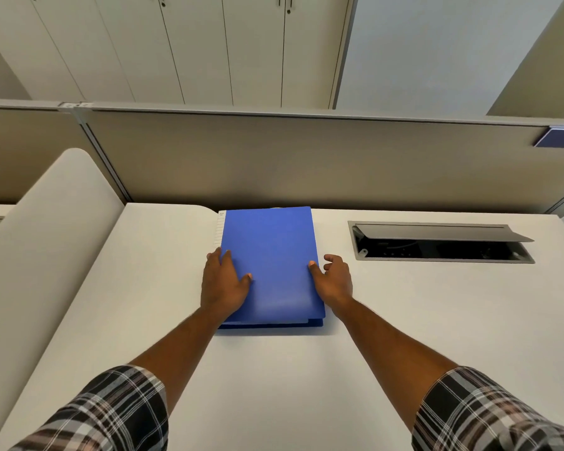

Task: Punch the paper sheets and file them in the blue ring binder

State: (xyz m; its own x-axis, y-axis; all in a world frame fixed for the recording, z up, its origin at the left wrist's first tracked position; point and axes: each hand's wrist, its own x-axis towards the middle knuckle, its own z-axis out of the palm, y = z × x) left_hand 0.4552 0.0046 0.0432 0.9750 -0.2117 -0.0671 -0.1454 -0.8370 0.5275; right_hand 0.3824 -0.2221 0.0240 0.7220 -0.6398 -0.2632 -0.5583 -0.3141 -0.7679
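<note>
Both my hands are on the blue ring binder (271, 265), which lies shut and flat on the worktop (404, 320) in the middle of the frame, its far edge close to the partition (306, 157) behind. My left hand (223, 283) rests palm down and spread flat on the cover's left side, thumb stretched across the blue, gripping nothing, just pinning it so it won't slide. My right hand (334, 279) sits at the right edge, thumb on top of the cover, the other fingers loosely curled just off the side; I'd say that's the side to lift from, since the cover's free edge seems to be there. A strip of lined label (219, 229) shows along the upper left edge, so that looks like the spine side.

No loose paper sheets or punch in view, so I can't tell where they are. White sheet edges peek from the binder's near end.

Room: plenty of bare worktop below and to the left. On the right, the open cable hatch (440, 242) sits well apart from the binder.
</note>
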